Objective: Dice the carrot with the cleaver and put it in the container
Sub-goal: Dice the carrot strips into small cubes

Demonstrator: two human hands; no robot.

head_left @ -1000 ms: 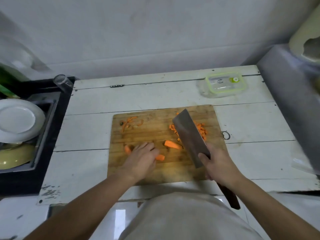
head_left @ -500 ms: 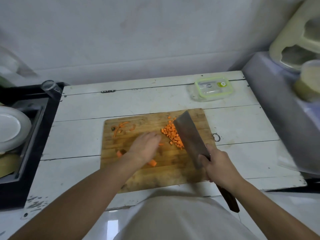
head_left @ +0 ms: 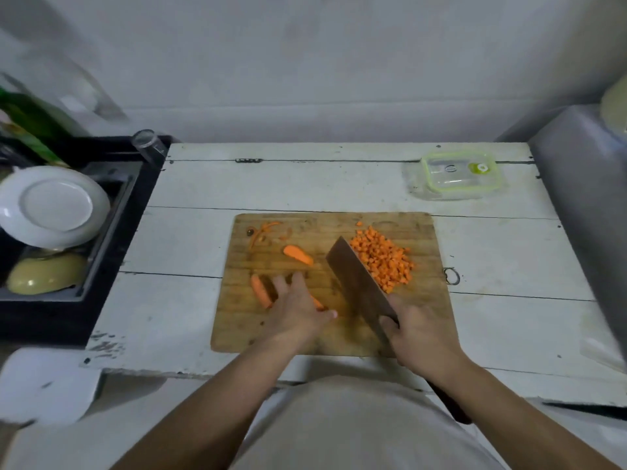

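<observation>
Head view: right hand (head_left: pixel 419 334) grips cleaver (head_left: pixel 359 283) (beside diced carrot (head_left: pixel 383 259)), left hand (head_left: pixel 295 310) seemingly on carrot piece (head_left: pixel 261 290)

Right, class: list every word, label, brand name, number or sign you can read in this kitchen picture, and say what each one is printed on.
No text here can be read.
Container lid: a small dark oval mark, probably a brand logo, too small and blurred to read.
Same lid: a green round tab with a white spot, no legible lettering.
Green bottle: label blurred, unreadable.
Cleaver and cutting board: no markings visible.
</observation>
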